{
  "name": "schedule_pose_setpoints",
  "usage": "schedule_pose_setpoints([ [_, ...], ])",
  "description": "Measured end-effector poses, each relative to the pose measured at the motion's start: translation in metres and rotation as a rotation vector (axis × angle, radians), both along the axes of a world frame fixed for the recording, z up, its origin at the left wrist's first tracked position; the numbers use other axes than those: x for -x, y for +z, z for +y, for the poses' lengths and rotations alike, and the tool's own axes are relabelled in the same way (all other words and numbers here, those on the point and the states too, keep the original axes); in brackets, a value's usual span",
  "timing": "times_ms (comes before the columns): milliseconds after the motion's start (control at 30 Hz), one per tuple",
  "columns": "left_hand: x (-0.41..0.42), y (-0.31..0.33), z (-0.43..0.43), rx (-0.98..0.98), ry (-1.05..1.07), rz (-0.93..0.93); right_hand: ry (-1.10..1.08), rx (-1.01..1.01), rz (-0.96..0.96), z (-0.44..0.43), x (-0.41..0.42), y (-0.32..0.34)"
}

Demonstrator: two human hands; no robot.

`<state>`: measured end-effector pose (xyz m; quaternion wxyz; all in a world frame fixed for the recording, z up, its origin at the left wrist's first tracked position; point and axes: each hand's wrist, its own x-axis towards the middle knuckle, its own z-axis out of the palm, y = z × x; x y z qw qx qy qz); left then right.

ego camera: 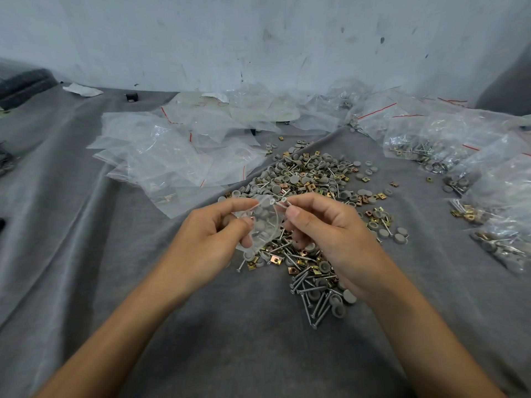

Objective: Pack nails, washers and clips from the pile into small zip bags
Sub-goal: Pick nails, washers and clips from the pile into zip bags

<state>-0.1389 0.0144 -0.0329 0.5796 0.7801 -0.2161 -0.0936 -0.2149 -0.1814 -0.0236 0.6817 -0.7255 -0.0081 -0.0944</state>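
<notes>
Head view: my left hand (221, 225) has its fingers clamped on the mouth of a small zip bag (260, 224), held just above the near edge of the pile (313, 191). Grey washers already sit inside it. My right hand (324, 225) has its fingers pinched together on a couple of nails (280, 203), their heads right at the bag's opening, so I judge this bag is partway filled and not yet sealed.

Well to the right of the pile lie filled bags (431, 145), several of them, which tells me a fair share of the work is done. To the left of the pile and beyond it spreads a heap of empty bags (172, 150), and the pile itself is large, with nails, washers and brass clips (309, 186) mixed through it, so I reckon much more remains.

For room, the grey cloth (115, 254) on the bench is bare to the near left of the pile and straight toward me. Beyond the pile the wall (258, 38) closes things off, and a dark object (26, 81) sits far left of it.
</notes>
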Motion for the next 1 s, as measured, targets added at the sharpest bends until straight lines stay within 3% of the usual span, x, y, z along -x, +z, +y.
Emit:
schedule_pose_setpoints([
  [533,-0.0031,-0.0027,0.0004,0.004,0.003,0.0,-0.07,0.138,0.003,0.0018,-0.0032,-0.0049],
  [1000,-0.0043,-0.0048,0.0006,0.004,0.002,-0.005,0.013,0.096,-0.005,0.0034,0.0018,0.0039],
])
